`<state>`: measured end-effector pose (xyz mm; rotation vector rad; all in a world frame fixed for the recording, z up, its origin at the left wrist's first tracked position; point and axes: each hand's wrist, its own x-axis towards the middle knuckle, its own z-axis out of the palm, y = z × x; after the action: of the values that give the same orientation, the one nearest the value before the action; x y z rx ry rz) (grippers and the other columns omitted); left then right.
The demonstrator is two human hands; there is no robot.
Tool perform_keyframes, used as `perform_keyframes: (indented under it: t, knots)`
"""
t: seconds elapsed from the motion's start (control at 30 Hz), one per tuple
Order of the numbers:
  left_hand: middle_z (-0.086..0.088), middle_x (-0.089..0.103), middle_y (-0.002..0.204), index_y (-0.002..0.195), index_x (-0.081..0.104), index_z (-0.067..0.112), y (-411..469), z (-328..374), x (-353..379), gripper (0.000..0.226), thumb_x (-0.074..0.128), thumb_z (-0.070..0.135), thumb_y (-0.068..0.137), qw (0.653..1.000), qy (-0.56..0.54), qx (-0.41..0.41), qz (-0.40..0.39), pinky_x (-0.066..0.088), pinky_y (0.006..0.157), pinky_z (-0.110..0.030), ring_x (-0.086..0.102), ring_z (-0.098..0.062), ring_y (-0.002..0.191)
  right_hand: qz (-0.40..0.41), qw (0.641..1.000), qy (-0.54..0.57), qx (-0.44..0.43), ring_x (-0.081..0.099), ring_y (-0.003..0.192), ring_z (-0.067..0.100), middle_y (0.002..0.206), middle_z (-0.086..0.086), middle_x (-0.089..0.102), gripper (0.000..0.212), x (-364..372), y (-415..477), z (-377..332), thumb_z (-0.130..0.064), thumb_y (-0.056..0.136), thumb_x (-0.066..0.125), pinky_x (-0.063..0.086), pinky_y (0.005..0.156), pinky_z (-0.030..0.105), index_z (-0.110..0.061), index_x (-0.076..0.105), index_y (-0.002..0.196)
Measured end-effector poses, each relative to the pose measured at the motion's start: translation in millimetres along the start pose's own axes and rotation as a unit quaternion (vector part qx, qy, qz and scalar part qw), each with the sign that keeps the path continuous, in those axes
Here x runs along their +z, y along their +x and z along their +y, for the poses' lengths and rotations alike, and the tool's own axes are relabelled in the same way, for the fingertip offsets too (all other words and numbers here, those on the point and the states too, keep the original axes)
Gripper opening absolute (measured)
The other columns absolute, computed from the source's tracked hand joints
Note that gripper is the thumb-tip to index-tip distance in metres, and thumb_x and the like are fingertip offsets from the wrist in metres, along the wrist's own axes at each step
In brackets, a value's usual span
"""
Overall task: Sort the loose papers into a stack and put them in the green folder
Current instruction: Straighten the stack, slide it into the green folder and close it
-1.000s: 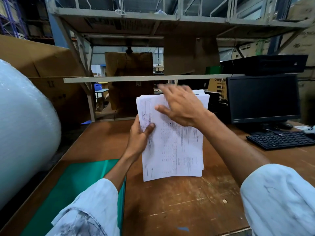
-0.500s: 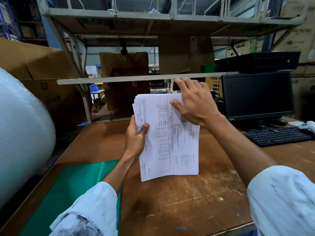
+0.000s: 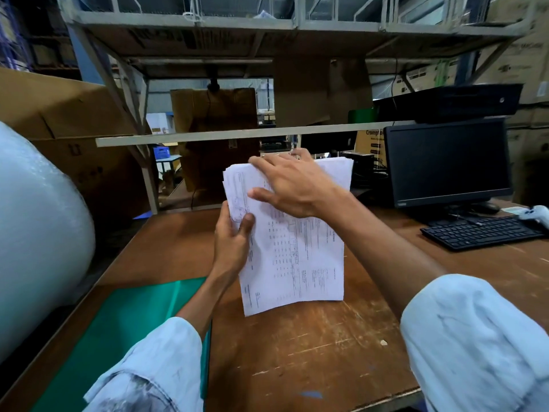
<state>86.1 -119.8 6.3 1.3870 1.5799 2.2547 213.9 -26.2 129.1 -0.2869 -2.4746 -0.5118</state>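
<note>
- Papers [image 3: 291,248] are gathered into one stack, standing bottom edge down on the bench [image 3: 312,352]; top edges still uneven.
- Left hand [image 3: 233,239] grip pinches the stack's left edge. Right hand [image 3: 294,185] is spread, fingers flat over the top edge.
- Green folder [image 3: 127,316] lies on the bench to the left, no papers in it yet.
- Since half a second ago, the right hand has moved from the top right corner leftward.

Your stack of white printed papers [image 3: 297,278] stands upright on its lower edge, top edges slightly uneven. The green folder [image 3: 133,322] lies flat left of it.
</note>
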Motion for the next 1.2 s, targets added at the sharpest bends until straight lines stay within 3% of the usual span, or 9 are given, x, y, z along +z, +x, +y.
perform_keyframes:
  t: [0.1, 0.23, 0.33, 0.5, 0.63, 0.77, 0.97, 1.07, 1.2]
  knots:
    - [0.000, 0.066, 0.123, 0.129, 0.049, 0.019, 1, -2, -2, 0.031, 0.056, 0.013, 0.100, 1.000, -0.004, 0.005, -0.001, 0.061, 0.082, -0.032, 0.070, -0.014, 0.108, 0.148, 0.987, 0.067, 0.018, 0.043, 0.134, 0.020, 0.145, 0.002, 0.049, 0.057, 4, -14, 9, -0.048, 0.098, 0.044, 0.020, 0.118, 0.047, -0.023, 0.041, 0.148]
    - [0.004, 0.067, 0.121, 0.127, 0.049, 0.017, 4, -1, -1, 0.029, 0.058, 0.013, 0.100, 1.000, 0.005, -0.006, 0.004, 0.060, 0.082, -0.030, 0.070, -0.011, 0.108, 0.346, 0.909, 0.167, 0.163, 0.030, 0.144, 0.023, 0.158, 0.007, 0.029, 0.059, 51, -80, 38, -0.030, 0.094, 0.058, 0.024, 0.116, 0.045, -0.017, 0.041, 0.148]
    - [0.003, 0.067, 0.124, 0.126, 0.050, 0.019, 3, -2, -1, 0.028, 0.058, 0.014, 0.100, 1.000, 0.003, -0.005, 0.000, 0.061, 0.084, -0.032, 0.069, -0.015, 0.110, 0.291, 0.857, 0.340, 0.254, 0.024, 0.148, 0.019, 0.164, -0.002, 0.011, 0.077, 98, -119, 39, -0.041, 0.091, 0.062, 0.036, 0.110, 0.048, -0.029, 0.021, 0.155]
    - [0.004, 0.067, 0.123, 0.124, 0.050, 0.021, -1, 2, -2, 0.028, 0.058, 0.011, 0.099, 1.000, -0.015, 0.000, 0.001, 0.061, 0.079, -0.029, 0.070, -0.015, 0.108, 0.215, 0.771, 0.544, 0.252, 0.070, 0.108, 0.023, 0.139, -0.005, 0.058, 0.081, 117, -124, 32, -0.037, 0.093, 0.064, 0.059, 0.078, 0.058, -0.045, 0.010, 0.153]
    - [0.003, 0.065, 0.124, 0.136, 0.038, 0.017, -5, 1, -5, 0.046, 0.062, 0.014, 0.097, 1.000, -0.012, -0.003, 0.028, 0.062, 0.080, -0.033, 0.071, -0.014, 0.106, 0.214, 0.773, 0.532, 0.270, 0.070, 0.107, 0.020, 0.138, -0.010, 0.059, 0.077, 114, -115, 27, -0.033, 0.096, 0.063, 0.060, 0.077, 0.056, -0.047, 0.013, 0.153]
    - [0.001, 0.063, 0.132, 0.145, 0.024, 0.046, -16, -15, -11, 0.071, 0.067, 0.019, 0.095, 0.999, 0.027, 0.013, 0.021, 0.061, 0.084, -0.043, 0.069, -0.019, 0.112, 0.228, 0.757, 0.544, 0.279, 0.071, 0.104, 0.020, 0.135, -0.002, 0.062, 0.073, 120, -115, 30, -0.025, 0.098, 0.062, 0.061, 0.075, 0.055, -0.044, 0.018, 0.154]
    - [0.030, 0.033, 0.155, 0.156, 0.003, 0.051, -25, -19, -5, 0.078, 0.054, 0.025, 0.102, 0.990, 0.126, 0.054, -0.029, 0.048, 0.106, -0.054, 0.051, -0.005, 0.133, 0.235, 0.783, 0.508, 0.274, 0.069, 0.102, 0.002, 0.132, -0.020, 0.059, 0.069, 109, -107, 25, -0.021, 0.103, 0.052, 0.062, 0.078, 0.034, -0.044, 0.014, 0.155]
    - [0.016, 0.030, 0.161, 0.159, -0.004, 0.040, 2, 0, -3, 0.079, 0.050, 0.021, 0.105, 0.978, 0.179, 0.104, -0.028, 0.045, 0.109, -0.048, 0.049, -0.014, 0.135, 0.256, 0.802, 0.470, 0.266, 0.067, 0.092, -0.007, 0.115, -0.039, 0.058, 0.067, 89, -90, 32, -0.022, 0.104, 0.049, 0.059, 0.070, 0.018, -0.039, 0.010, 0.155]
    - [0.039, 0.033, 0.149, 0.159, -0.003, 0.037, 18, 17, -5, 0.082, 0.055, 0.027, 0.101, 0.975, 0.179, 0.133, -0.023, 0.049, 0.101, -0.029, 0.055, 0.004, 0.122, 0.264, 0.821, 0.444, 0.241, 0.065, 0.089, -0.012, 0.125, -0.020, 0.057, 0.067, 72, -75, 43, -0.026, 0.106, 0.042, 0.054, 0.069, 0.009, -0.034, -0.002, 0.156]
